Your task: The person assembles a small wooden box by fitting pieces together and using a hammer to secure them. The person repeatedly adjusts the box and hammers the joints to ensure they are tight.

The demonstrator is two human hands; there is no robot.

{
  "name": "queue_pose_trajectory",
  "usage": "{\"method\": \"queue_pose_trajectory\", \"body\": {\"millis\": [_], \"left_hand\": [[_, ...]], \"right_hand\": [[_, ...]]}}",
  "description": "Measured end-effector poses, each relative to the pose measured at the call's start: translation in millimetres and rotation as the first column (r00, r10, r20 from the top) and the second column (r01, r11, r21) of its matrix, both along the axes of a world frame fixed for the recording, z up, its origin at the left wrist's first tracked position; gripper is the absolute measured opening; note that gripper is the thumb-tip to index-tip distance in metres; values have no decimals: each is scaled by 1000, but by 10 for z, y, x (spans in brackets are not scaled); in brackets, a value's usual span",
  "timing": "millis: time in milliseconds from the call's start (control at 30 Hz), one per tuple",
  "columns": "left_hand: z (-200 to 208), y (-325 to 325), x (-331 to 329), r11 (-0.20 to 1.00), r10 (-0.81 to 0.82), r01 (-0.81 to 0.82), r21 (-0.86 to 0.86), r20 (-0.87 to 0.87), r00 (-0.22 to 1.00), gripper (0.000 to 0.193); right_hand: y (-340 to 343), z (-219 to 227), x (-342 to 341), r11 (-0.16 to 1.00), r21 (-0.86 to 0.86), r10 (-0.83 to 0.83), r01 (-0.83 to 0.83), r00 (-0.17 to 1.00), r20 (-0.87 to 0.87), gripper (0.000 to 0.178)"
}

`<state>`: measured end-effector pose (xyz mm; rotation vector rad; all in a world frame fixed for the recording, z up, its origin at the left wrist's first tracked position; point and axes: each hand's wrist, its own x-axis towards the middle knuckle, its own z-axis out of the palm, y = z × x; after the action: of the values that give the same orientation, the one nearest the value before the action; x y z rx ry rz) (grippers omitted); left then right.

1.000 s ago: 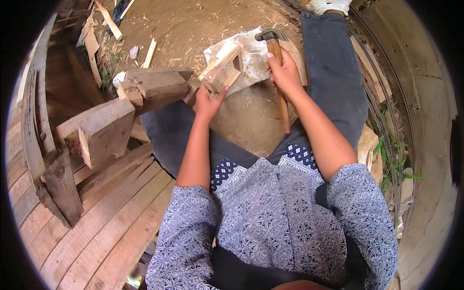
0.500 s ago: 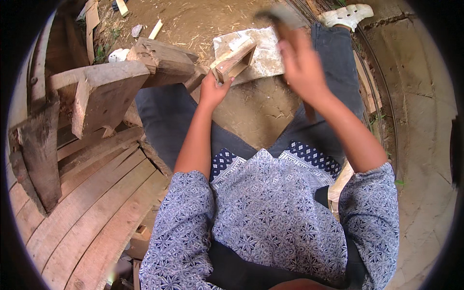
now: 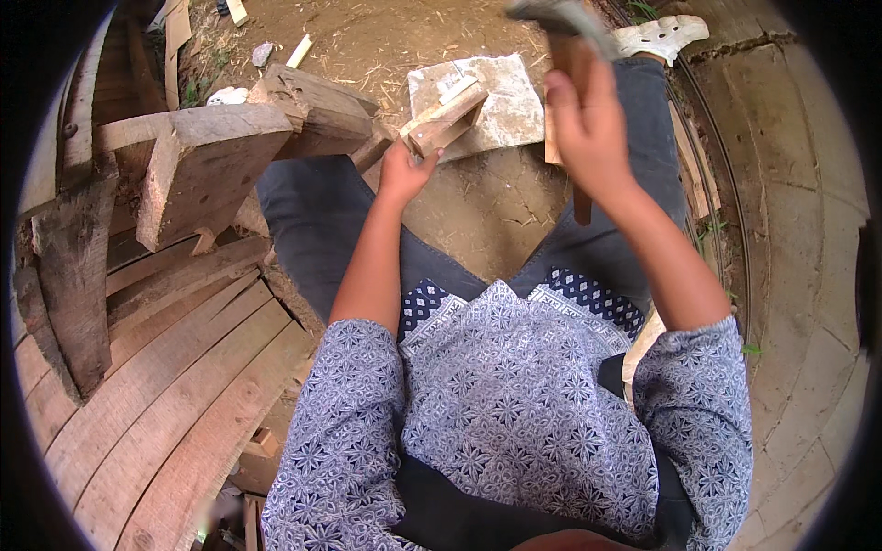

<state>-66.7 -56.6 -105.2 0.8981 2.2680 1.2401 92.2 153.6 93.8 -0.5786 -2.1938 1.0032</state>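
Observation:
My left hand (image 3: 409,173) is closed around the near end of a small wooden box frame (image 3: 450,121), made of thin pale and brown boards. The frame's far end rests on a flat whitish slab (image 3: 514,101) on the ground between my legs. My right hand (image 3: 591,133) grips the wooden handle of a hammer (image 3: 582,209), raised to the right of the frame. Its dark metal head, smeared by motion, is up near the far edge of the view and apart from the frame.
A heavy wooden block (image 3: 213,165) and a rough beam (image 3: 322,115) stand to my left. Below them lies a slatted plank surface (image 3: 175,413). Wood shavings are strewn over the dirt (image 3: 367,46). A concrete strip (image 3: 790,230) runs along the right.
My right hand has moved the hammer to the right and slightly farther up, away from the frame. My left hand and the frame have hardly moved.

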Motion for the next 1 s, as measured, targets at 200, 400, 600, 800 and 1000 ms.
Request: {"method": "queue_pose_trajectory", "body": {"millis": [200,400,600,800,1000], "left_hand": [[262,137,-20,963,-59,76,-259,75,995,54],[-46,19,-56,978,10,-87,190,370,929,53],[297,85,-17,981,27,-135,142,582,813,50],[270,47,-41,976,34,-168,141,657,753,55],[347,106,-2,968,-14,-178,176,749,663,55]], "right_hand": [[109,-619,93,947,-231,308,-223,834,459,32],[154,-178,-3,589,-808,302,10,925,231,29],[254,-439,159,354,-934,61,39,996,64,22],[221,-830,287,274,-957,42,93,993,109,21],[323,-1037,350,292,-944,11,155,986,165,24]]}}
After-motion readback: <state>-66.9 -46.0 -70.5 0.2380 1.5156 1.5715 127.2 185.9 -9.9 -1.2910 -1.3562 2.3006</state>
